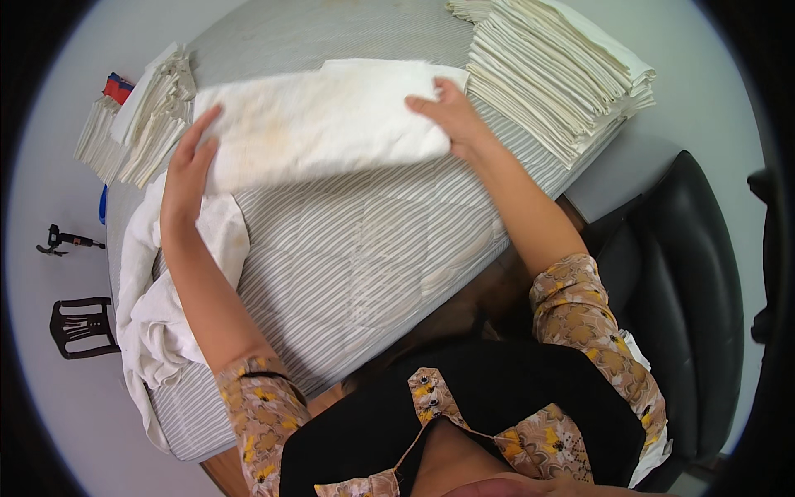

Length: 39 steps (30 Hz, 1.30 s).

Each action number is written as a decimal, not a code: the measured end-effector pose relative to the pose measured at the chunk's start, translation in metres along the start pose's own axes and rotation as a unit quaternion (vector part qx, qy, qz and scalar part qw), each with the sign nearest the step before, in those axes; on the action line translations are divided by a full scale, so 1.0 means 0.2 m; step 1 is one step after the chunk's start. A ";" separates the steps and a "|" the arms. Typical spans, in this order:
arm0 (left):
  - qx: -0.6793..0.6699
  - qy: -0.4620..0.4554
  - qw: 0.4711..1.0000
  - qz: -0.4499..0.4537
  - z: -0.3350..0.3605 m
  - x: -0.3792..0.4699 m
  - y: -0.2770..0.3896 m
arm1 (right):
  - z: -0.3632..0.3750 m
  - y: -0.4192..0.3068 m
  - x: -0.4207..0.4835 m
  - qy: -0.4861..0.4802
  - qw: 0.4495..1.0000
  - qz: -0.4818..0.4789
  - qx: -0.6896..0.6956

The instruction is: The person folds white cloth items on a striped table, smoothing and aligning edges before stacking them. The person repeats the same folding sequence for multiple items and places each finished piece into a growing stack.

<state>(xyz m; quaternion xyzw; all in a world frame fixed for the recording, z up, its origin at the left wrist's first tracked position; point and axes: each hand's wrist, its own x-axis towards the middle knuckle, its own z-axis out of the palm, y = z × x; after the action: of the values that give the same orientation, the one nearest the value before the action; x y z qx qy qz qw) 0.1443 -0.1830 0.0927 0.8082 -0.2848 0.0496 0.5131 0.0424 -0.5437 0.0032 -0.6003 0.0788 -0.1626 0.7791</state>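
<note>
A white folded cloth (323,124) with faint yellowish stains is stretched between my hands above the mattress, slightly blurred. My left hand (187,164) holds its left end, fingers along the edge. At the opposite end my right hand (450,118) grips the cloth with thumb and fingers on its upper face. Behind its upper right part lies another white cloth layer (456,76); whether the two are joined I cannot tell. Beneath my left forearm, a crumpled heap of white cloth (164,329) spreads along the left side of the striped mattress (348,248).
A tall stack of folded white cloths (553,74) stands at the back right. Smaller cloth stacks (149,118) sit at the back left, beside a red and blue packet (118,89). A black leather seat (677,298) is at right, a dark chair (84,327) at far left.
</note>
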 end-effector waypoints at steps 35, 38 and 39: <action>0.168 -0.060 0.979 -0.102 0.84 1.00 -0.72 | -0.44 0.27 0.45 0.074 0.903 -0.143 -0.398; 0.135 0.024 0.989 -0.056 0.79 1.02 -0.76 | -0.44 0.28 0.61 0.069 0.858 -0.255 -0.440; 0.121 0.064 0.990 -0.020 0.76 1.03 -0.78 | -0.43 0.29 0.68 0.082 0.861 -0.244 -0.439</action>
<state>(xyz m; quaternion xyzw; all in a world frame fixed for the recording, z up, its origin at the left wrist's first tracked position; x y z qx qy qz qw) 0.3624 -0.3499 -0.0268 0.8648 -0.2274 0.1250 0.4299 0.1513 -0.6568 -0.0650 -0.8645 0.0564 -0.3446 0.3615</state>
